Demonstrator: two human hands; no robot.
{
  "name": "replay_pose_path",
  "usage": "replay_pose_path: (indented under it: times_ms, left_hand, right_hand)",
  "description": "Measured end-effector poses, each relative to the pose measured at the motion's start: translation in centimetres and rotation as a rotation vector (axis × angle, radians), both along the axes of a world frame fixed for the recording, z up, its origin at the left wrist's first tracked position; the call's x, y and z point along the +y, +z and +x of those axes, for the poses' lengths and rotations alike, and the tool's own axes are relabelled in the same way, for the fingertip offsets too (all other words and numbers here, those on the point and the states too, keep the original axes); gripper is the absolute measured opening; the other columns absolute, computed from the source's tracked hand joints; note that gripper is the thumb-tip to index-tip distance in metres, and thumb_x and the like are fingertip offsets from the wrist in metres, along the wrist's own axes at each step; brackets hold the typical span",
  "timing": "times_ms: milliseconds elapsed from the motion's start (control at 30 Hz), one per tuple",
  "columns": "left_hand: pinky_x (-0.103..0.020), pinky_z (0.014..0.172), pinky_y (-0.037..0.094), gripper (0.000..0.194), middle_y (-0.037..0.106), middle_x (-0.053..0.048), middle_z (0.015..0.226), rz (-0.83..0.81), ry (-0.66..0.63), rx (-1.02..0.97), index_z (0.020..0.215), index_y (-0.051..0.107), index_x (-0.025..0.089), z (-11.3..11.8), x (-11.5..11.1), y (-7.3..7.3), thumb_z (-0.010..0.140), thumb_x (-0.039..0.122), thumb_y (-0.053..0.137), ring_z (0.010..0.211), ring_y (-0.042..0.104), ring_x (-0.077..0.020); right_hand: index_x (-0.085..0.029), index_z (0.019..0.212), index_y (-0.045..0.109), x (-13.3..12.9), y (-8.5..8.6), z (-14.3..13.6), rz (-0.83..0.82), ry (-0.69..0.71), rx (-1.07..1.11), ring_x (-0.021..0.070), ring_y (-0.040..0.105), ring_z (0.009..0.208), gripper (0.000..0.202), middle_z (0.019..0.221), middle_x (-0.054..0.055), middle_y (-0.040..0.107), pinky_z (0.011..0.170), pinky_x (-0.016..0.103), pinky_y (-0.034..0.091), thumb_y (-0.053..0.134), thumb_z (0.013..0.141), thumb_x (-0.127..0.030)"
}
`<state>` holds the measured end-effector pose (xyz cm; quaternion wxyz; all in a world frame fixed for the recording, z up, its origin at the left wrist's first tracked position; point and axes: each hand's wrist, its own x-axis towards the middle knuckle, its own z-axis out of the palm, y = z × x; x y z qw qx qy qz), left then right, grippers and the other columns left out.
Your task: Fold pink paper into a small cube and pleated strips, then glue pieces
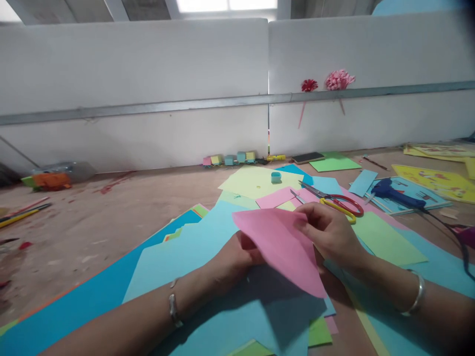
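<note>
Above the layered light-blue sheets [159,277] on the tabletop [111,207], a pink sheet [280,242] is held up, slightly curved, casting its shadow below. R hand [328,230] has its upper right edge pinched btwn thumb + fingers; L hand [237,254] reaches behind its left edge, fingers hidden, so can't tell if they're clamped. Step in hand, prob.: turning or bending the sheet by hand, no visible crease yet. Next move likely calls for a sure hold at both edges w/o crumpling. Just past R hand lie red- and yellow-handled scissors [315,190] (one pair or two, can't tell), blades pointing away, so R hand has little room there. Glue gun [397,194] farther right, cord trailing; small teal box [275,177] on pale-yellow paper [243,179] beyond. Loose paper underneath could slide.
</note>
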<state>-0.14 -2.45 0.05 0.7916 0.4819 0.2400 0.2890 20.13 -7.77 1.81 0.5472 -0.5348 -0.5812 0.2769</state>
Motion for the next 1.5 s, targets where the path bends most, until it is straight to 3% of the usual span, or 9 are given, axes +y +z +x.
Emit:
replay_pose_path:
  times_ms: [267,367,500,667,800,867,1267,1367,1500]
  left_hand:
    - [-0.023,0.067,0.052,0.033,0.069,-0.008,0.078,-0.117,0.257,0.048,0.085,0.074,0.007,0.1,0.1,0.0,0.062,0.026,0.087,0.067,0.062,-0.0120]
    - [-0.023,0.066,0.054,0.031,0.069,-0.008,0.072,-0.126,0.361,0.049,0.077,0.073,0.005,0.2,0.2,0.1,0.059,0.026,0.089,0.062,0.062,-0.0120]
    - [-0.023,0.066,0.057,0.026,0.068,-0.006,0.066,-0.159,0.435,0.014,0.069,0.072,0.007,0.3,0.4,0.1,0.057,0.021,0.090,0.060,0.064,-0.0118]
    - [-0.024,0.065,0.059,0.024,0.069,-0.004,0.068,-0.211,0.480,-0.014,0.067,0.071,0.008,0.3,0.4,0.1,0.056,0.017,0.090,0.059,0.066,-0.0120]
    - [-0.022,0.063,0.060,0.020,0.068,-0.003,0.067,-0.250,0.470,0.010,0.067,0.071,0.007,0.3,0.3,0.0,0.059,0.014,0.088,0.060,0.066,-0.0119]
    - [-0.021,0.063,0.060,0.017,0.067,-0.003,0.065,-0.254,0.456,0.013,0.067,0.070,0.007,0.1,0.5,0.1,0.063,0.014,0.086,0.060,0.065,-0.0112]
    - [-0.018,0.065,0.059,0.012,0.068,-0.004,0.071,-0.232,0.542,-0.014,0.080,0.070,0.009,-0.1,2.5,1.0,0.089,0.010,0.062,0.062,0.065,-0.0088]
    - [-0.019,0.070,0.058,0.012,0.072,-0.006,0.081,-0.257,0.522,-0.059,0.093,0.070,0.010,-0.1,2.7,1.1,0.092,0.012,0.058,0.071,0.068,-0.0108]
    - [-0.025,0.074,0.058,0.035,0.072,-0.012,0.089,-0.346,0.334,-0.165,0.098,0.067,0.009,-0.2,2.6,1.3,0.096,0.039,0.051,0.081,0.069,-0.0161]
  right_hand:
    - [-0.023,0.114,0.061,-0.3,0.2,-0.2,-0.183,0.400,0.264,0.0252,0.063,0.103,0.065,0.114,0.010,0.066,0.088,0.035,0.052,0.071,0.068,-0.067]
    - [-0.022,0.124,0.055,-0.1,-0.2,-0.5,-0.302,0.413,0.247,0.0271,0.063,0.104,0.072,0.117,0.012,0.065,0.088,0.039,0.052,0.080,0.065,-0.055]
    - [-0.022,0.125,0.052,-0.3,-0.2,-1.2,-0.375,0.309,0.160,0.0261,0.066,0.095,0.066,0.109,0.011,0.069,0.079,0.039,0.054,0.079,0.067,-0.034]
    - [-0.023,0.114,0.058,-0.4,-0.5,-1.3,-0.344,0.191,0.065,0.0225,0.066,0.085,0.043,0.099,0.006,0.070,0.073,0.034,0.052,0.071,0.074,-0.031]
    - [-0.020,0.084,0.062,-0.2,-1.0,-0.9,-0.380,0.230,-0.012,0.0180,0.063,0.068,0.012,0.075,0.001,0.068,0.058,0.027,0.046,0.066,0.075,-0.026]
    - [-0.020,0.067,0.057,0.0,-1.2,-0.7,-0.367,0.228,-0.076,0.0156,0.059,0.060,0.010,0.063,-0.001,0.063,0.053,0.025,0.041,0.062,0.076,-0.022]
    - [-0.019,0.065,0.068,1.7,-1.5,2.4,-0.084,0.053,-0.444,0.0161,0.060,0.060,0.019,0.061,-0.001,0.065,0.055,0.025,0.043,0.054,0.077,-0.016]
    - [-0.021,0.087,0.076,1.7,-1.1,3.1,0.209,-0.013,-0.546,0.0182,0.068,0.071,0.026,0.080,0.002,0.074,0.062,0.027,0.052,0.051,0.083,-0.016]
    - [-0.022,0.101,0.075,1.6,-0.9,2.8,0.659,-0.126,-0.791,0.0196,0.068,0.083,0.032,0.093,0.009,0.072,0.068,0.031,0.055,0.048,0.089,-0.008]
